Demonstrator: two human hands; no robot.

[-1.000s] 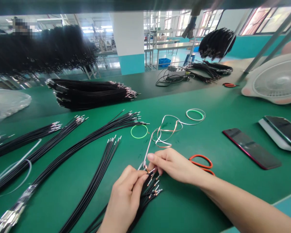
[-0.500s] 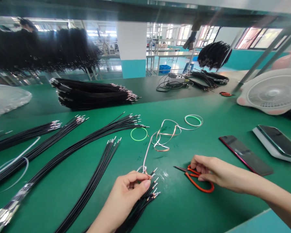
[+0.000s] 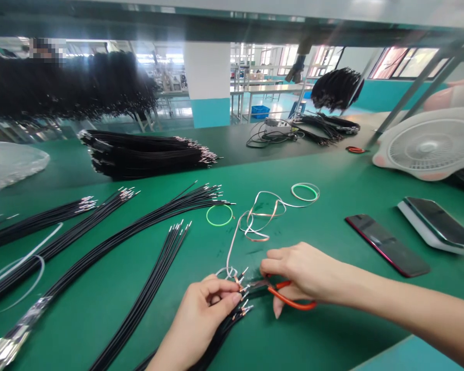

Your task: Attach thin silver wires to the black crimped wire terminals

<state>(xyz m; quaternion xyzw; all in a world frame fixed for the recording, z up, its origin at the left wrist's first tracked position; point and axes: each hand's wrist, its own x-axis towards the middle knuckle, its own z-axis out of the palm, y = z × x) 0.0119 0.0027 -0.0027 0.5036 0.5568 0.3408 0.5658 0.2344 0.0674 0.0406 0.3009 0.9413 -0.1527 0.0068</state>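
My left hand (image 3: 203, 312) is closed in a pinch on the end of a thin white-and-copper strip of tape (image 3: 232, 242), at the tip of a black cable. More black cables (image 3: 226, 324) with bare metal ends lie under this hand. My right hand (image 3: 297, 273) is closed on orange-handled scissors (image 3: 296, 304); their blades reach to the left fingertips, beside the strip and the cable tips. Whether the blades touch the strip I cannot tell. The strip runs up in loose loops to a coil with a green ring (image 3: 305, 192).
Bundles of black cables (image 3: 139, 226) lie to the left, and a thick stack (image 3: 147, 154) sits behind. A green ring (image 3: 219, 215) is mid-table. At right are a red-edged phone (image 3: 386, 245), another phone (image 3: 443, 221) on a white block, and a white fan (image 3: 429, 147). A shelf (image 3: 232, 23) crosses overhead.
My right hand has moved left with the scissors, bringing the blades up to my left fingertips. My left hand keeps its pinch in nearly the same place.
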